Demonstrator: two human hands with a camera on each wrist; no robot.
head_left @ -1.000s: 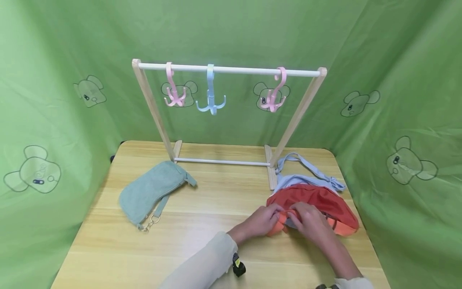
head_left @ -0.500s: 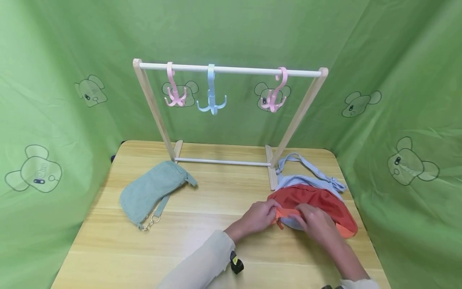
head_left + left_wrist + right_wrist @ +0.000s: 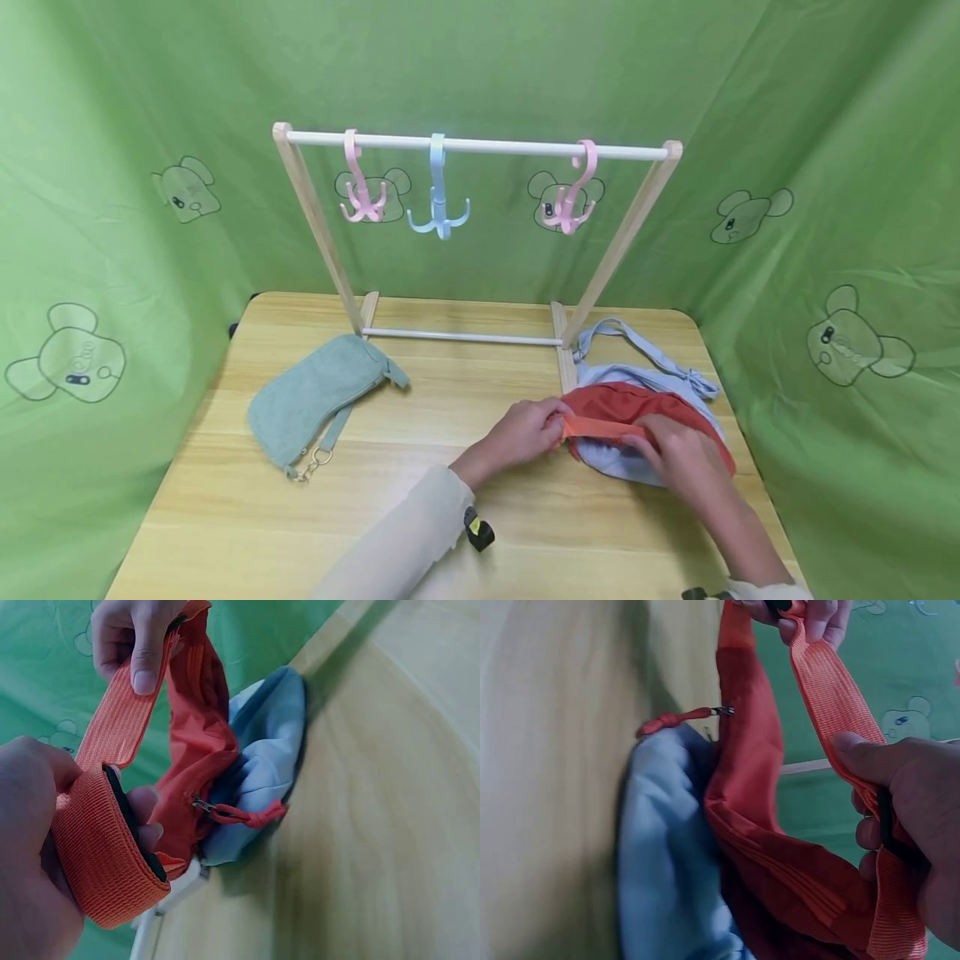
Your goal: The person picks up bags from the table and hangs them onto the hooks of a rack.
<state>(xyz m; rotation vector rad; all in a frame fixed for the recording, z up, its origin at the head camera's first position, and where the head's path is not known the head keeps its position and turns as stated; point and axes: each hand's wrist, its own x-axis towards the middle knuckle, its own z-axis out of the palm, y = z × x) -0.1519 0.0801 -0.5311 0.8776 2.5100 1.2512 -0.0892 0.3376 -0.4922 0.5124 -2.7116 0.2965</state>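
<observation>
A red bag (image 3: pixel 630 402) with an orange webbing strap (image 3: pixel 603 427) is at the right of the table, over a light blue bag (image 3: pixel 622 467). My left hand (image 3: pixel 528 433) grips one end of the strap, where the webbing folds around a dark buckle (image 3: pixel 135 825). Farther along, my right hand (image 3: pixel 682 454) pinches the strap beside another dark buckle (image 3: pixel 892 829), thumb on the webbing. Between the hands the strap runs nearly straight. In the left wrist view, a red zipper pull (image 3: pixel 247 816) hangs from the bag's side.
Behind stands a wooden rack with a white top bar (image 3: pixel 502 146). Two pink hooks (image 3: pixel 363 200) and a blue hook (image 3: pixel 438 200) hang from it. A grey-green handbag (image 3: pixel 318 400) lies at the left. Green cloth (image 3: pixel 480 67) encloses the table.
Both hands have lifted the strap and moved apart, the left hand leftward, the right hand rightward. The strap has straightened. The red bag has been raised, and more of the blue bag shows below it.
</observation>
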